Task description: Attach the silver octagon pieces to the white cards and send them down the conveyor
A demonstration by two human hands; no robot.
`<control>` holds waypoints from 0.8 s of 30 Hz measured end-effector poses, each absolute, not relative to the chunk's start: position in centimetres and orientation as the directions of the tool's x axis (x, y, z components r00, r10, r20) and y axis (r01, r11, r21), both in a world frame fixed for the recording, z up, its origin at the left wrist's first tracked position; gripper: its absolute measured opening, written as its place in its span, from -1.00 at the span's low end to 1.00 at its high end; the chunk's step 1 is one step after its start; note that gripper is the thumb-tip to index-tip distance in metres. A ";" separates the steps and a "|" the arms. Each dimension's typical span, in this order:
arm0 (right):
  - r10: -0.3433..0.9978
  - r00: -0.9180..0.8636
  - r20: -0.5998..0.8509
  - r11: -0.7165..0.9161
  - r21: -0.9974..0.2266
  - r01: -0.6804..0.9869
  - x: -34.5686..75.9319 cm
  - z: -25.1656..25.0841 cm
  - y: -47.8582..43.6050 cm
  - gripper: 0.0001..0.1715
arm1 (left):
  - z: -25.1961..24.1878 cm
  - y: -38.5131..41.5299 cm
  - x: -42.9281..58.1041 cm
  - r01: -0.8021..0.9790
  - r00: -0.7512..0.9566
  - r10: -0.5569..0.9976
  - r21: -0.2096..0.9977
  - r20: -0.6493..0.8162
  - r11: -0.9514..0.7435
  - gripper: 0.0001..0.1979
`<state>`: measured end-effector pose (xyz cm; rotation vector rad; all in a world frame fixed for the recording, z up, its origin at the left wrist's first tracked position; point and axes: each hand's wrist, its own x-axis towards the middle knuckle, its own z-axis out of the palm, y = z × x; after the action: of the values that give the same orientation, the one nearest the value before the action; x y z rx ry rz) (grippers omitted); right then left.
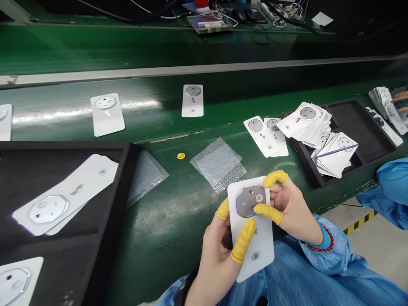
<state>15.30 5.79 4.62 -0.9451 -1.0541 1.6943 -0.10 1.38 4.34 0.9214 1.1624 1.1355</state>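
A white card [251, 246] with a grey octagonal disc near its top is held up close to my body, tilted slightly. My left hand [219, 250] grips its left edge, the thumb on the front face. My right hand [287, 204] pinches the upper right corner, with one yellow-capped finger above and another resting on the disc. Both hands wear yellow finger cots. Just beyond the card, bubble-wrap sheets [216, 159] lie on the green bench [159, 250].
A black tray [111, 238] with cards stands at the left. Another black tray [366, 127] at the right bears piled cards [334, 157]. Single cards [192, 108] lie farther back. A yellow finger cot [181, 156] rests mid-bench. Another person's hand [400, 100] and blue sleeve [393, 187] show far right.
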 end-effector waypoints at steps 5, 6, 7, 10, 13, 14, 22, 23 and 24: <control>0.937 -0.317 -0.149 -0.251 -0.917 -0.311 15.4 4.7 5.8 -0.51 | 4.2 2.3 0.5 -0.269 -0.007 0.953 0.919 -0.302 0.289 -0.69; 0.936 -0.322 -0.144 -0.250 -0.915 -0.318 15.4 4.7 5.8 -0.52 | 4.2 2.3 0.6 -0.281 -0.007 0.951 0.913 -0.310 0.296 -0.71; 0.936 -0.325 -0.137 -0.246 -0.914 -0.322 15.5 4.7 5.8 -0.52 | 4.2 2.4 0.6 -0.288 0.002 0.951 0.910 -0.310 0.297 -0.74; 0.933 -0.332 -0.138 -0.247 -0.917 -0.312 15.5 4.8 5.8 -0.52 | 4.2 2.5 0.4 -0.291 0.053 0.964 0.920 -0.260 0.264 -0.78; 0.934 -0.329 -0.138 -0.239 -0.928 -0.288 15.6 4.9 5.8 -0.49 | 4.2 2.3 0.0 -0.247 0.044 0.985 0.954 -0.165 0.171 -0.79; 0.934 -0.330 -0.136 -0.234 -0.932 -0.278 15.6 5.0 5.8 -0.48 | 4.2 2.1 -0.2 -0.223 0.043 0.991 0.965 -0.130 0.137 -0.78; 0.853 -0.498 -0.157 -0.320 -0.911 -0.260 16.5 5.3 6.6 -0.44 | 4.3 1.2 -0.8 -0.082 0.106 0.993 0.996 0.042 -0.033 -0.74; 0.844 -0.512 -0.158 -0.330 -0.906 -0.264 16.6 5.4 6.7 -0.43 | 4.2 1.2 -0.9 -0.071 0.116 0.992 0.997 0.048 -0.040 -0.73; 0.835 -0.526 -0.161 -0.342 -0.902 -0.266 16.7 5.4 6.8 -0.41 | 4.2 1.2 -0.9 -0.062 0.128 0.990 0.997 0.056 -0.048 -0.72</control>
<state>16.71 6.79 5.39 -0.8273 -1.1377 1.9369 -0.88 1.21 4.21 1.2625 1.0447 1.1776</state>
